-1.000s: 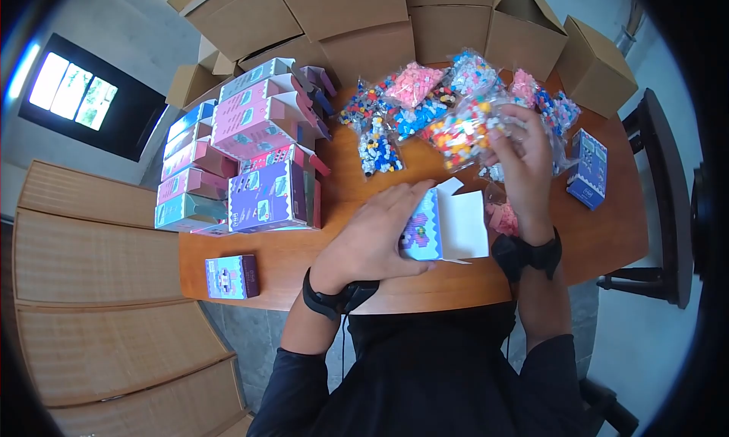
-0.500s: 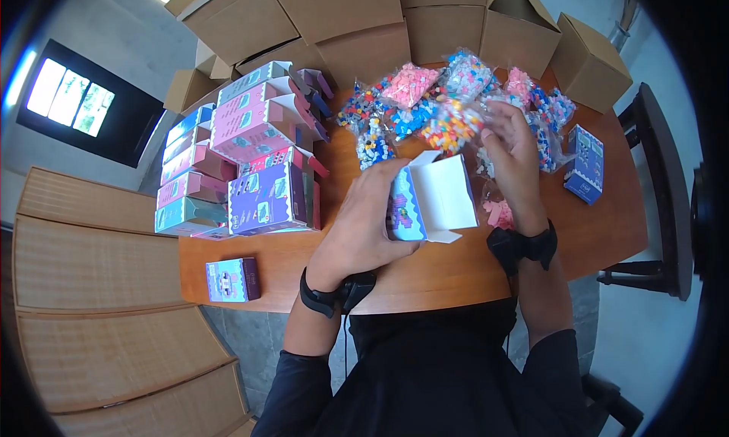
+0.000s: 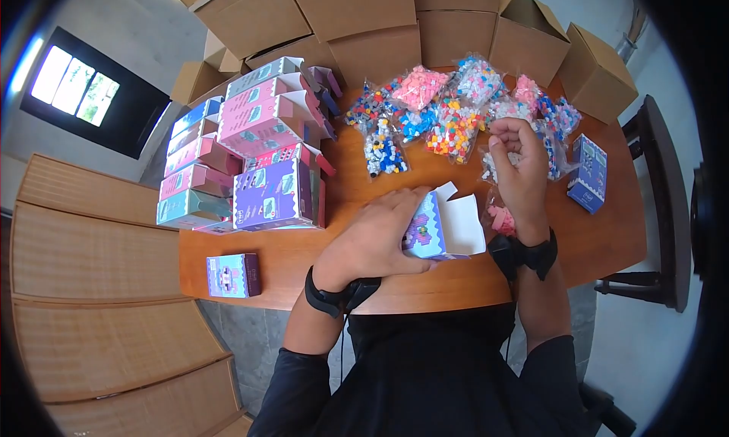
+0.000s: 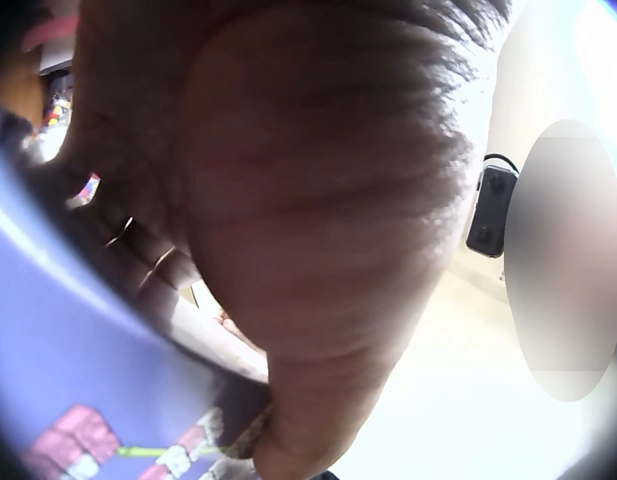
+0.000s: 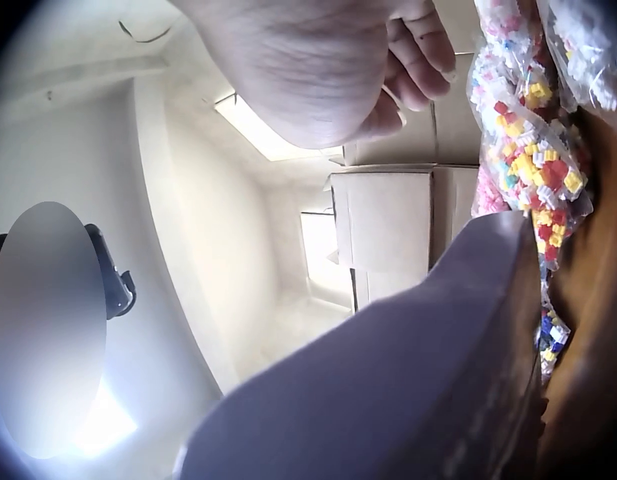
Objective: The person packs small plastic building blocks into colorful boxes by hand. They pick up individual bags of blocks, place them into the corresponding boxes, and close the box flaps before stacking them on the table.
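Note:
My left hand [image 3: 376, 236] grips a small blue-purple box [image 3: 427, 238] near the table's front edge, thumb on the near side and fingers over the far side. The box's end with the raised white flap [image 3: 465, 226] faces right. In the left wrist view the printed side of the box [image 4: 78, 340] shows below the palm. My right hand [image 3: 522, 164] hovers right of the box with fingers loosely bent and nothing in them. Just left of its fingertips lies a clear bag of red, yellow and white building bricks [image 3: 454, 129].
Several more bags of bricks [image 3: 421, 86] are heaped at the back. Stacked open boxes [image 3: 269, 194] stand at the left. Single boxes lie at the front left [image 3: 233, 275] and at the right [image 3: 588, 173]. Cardboard cartons [image 3: 372, 53] line the far edge.
My right hand has let go of the red, yellow and white brick bag, which now rests by the pile. The left hand raised the box leftward, then brought it back down.

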`<move>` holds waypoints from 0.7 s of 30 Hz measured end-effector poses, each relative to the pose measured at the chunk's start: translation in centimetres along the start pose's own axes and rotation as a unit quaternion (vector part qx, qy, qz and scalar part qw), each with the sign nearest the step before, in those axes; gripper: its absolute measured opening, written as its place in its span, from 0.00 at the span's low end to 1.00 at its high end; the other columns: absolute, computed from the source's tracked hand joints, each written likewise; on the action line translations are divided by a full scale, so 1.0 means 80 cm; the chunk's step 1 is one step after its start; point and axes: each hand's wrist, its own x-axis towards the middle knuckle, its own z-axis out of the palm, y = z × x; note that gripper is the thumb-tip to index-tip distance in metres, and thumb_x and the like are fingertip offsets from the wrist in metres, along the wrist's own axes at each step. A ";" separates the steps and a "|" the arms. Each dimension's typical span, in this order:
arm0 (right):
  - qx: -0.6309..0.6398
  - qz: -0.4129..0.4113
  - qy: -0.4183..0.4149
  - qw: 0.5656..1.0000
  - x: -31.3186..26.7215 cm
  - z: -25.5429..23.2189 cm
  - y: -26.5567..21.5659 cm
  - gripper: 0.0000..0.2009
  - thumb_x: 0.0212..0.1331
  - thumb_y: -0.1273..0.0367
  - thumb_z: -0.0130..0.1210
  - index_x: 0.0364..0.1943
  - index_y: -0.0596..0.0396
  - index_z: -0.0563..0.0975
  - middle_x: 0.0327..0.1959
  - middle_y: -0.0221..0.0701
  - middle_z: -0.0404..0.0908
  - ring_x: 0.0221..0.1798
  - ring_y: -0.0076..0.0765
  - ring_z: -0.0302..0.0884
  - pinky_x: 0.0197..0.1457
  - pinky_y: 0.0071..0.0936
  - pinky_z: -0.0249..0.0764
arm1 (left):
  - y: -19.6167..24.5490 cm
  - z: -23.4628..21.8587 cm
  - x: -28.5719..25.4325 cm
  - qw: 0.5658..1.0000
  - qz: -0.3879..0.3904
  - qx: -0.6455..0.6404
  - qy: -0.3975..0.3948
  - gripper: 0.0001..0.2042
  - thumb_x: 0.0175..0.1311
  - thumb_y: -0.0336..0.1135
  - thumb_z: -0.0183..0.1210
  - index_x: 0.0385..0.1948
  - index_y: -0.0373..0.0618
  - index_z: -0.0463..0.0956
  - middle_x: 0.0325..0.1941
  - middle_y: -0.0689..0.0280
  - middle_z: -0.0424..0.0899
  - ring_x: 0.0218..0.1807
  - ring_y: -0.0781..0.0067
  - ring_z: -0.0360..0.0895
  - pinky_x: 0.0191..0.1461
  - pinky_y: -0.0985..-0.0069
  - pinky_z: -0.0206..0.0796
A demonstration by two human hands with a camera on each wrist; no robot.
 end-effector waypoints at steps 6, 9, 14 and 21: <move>-0.004 0.012 -0.028 1.000 -0.003 0.005 0.001 0.06 0.56 0.76 0.54 0.38 0.61 0.76 0.33 0.34 0.81 0.33 0.28 0.78 0.39 0.24 0.73 | -0.004 0.007 -0.001 1.000 0.007 0.013 0.006 0.41 0.36 0.43 0.71 0.57 0.34 0.63 0.47 0.47 0.75 0.51 0.47 0.72 0.56 0.63 0.64; -0.011 0.009 -0.035 0.999 -0.003 0.006 0.008 0.09 0.56 0.76 0.54 0.41 0.60 0.76 0.35 0.35 0.81 0.34 0.30 0.78 0.41 0.25 0.73 | -0.007 0.011 -0.003 1.000 0.017 0.019 0.012 0.42 0.36 0.42 0.71 0.57 0.34 0.63 0.47 0.47 0.75 0.50 0.46 0.72 0.55 0.63 0.64; -0.082 -0.014 -0.110 0.990 -0.008 0.015 0.006 0.12 0.54 0.75 0.55 0.44 0.60 0.76 0.41 0.40 0.80 0.40 0.41 0.78 0.45 0.31 0.73 | -0.006 0.011 -0.004 1.000 0.012 0.025 -0.001 0.41 0.35 0.40 0.71 0.56 0.34 0.63 0.46 0.48 0.75 0.50 0.46 0.72 0.56 0.62 0.63; -0.126 0.034 -0.217 0.968 -0.011 0.015 0.003 0.15 0.53 0.74 0.56 0.46 0.59 0.75 0.44 0.44 0.77 0.45 0.50 0.75 0.48 0.38 0.71 | -0.008 0.011 -0.006 1.000 0.014 0.014 0.007 0.41 0.35 0.40 0.71 0.56 0.35 0.63 0.46 0.48 0.74 0.50 0.46 0.72 0.56 0.62 0.63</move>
